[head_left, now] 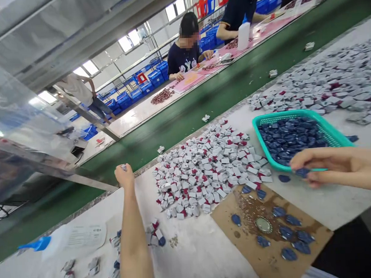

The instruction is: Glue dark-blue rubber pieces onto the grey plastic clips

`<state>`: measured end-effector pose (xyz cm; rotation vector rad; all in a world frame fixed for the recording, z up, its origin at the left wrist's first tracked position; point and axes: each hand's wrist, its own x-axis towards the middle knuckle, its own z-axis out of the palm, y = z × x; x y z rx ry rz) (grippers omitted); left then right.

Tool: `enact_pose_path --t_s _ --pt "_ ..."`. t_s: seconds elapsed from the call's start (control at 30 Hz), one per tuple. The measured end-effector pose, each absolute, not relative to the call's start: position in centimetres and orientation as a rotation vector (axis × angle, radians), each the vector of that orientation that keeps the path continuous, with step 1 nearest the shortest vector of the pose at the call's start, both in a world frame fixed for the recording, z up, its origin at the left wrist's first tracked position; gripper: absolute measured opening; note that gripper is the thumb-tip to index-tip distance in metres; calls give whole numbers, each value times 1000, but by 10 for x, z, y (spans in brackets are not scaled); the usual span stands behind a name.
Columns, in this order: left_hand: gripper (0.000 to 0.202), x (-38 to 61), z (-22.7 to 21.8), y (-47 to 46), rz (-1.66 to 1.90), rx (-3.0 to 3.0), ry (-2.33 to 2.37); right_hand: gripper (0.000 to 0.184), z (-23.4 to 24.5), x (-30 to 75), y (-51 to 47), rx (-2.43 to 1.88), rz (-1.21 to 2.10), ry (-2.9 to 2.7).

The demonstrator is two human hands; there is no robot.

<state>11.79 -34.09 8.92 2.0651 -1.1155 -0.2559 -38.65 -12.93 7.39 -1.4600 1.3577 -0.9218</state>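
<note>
My left hand (124, 174) reaches far out to the table's edge by the green belt (202, 102), fingers closed on a small white piece (123, 167). My right hand (320, 166) hovers at the front rim of the teal basket (264, 140) of dark blue pieces, pinching one dark blue piece (302, 172). Another blue piece (284, 178) lies on the table just beside it. Between the hands lies a heap of small white and red pieces (211, 170). A brown cardboard sheet (268, 249) with several blue pieces and a stain lies in front of me.
A second big heap of white pieces (332, 81) covers the table to the right. A few assembled pieces (154, 233) lie near my left forearm, next to a plastic bottle with a blue cap (55, 241). Across the belt, other people sit at a pink-covered table (201, 73).
</note>
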Motion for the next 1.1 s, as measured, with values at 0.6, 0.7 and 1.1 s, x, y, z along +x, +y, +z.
enact_pose_path --t_s 0.6,0.7,1.1 --pt "48 -7 41 -39 -1293 1577 -744 41 42 -295 -104 -1643 -329 1356" --pt "50 -29 39 -39 -1369 1481 -675 41 45 -296 -96 -1702 -331 1352" --pt "38 -64 36 -43 -1730 1168 -628 30 30 -290 -93 -2059 -322 1291"
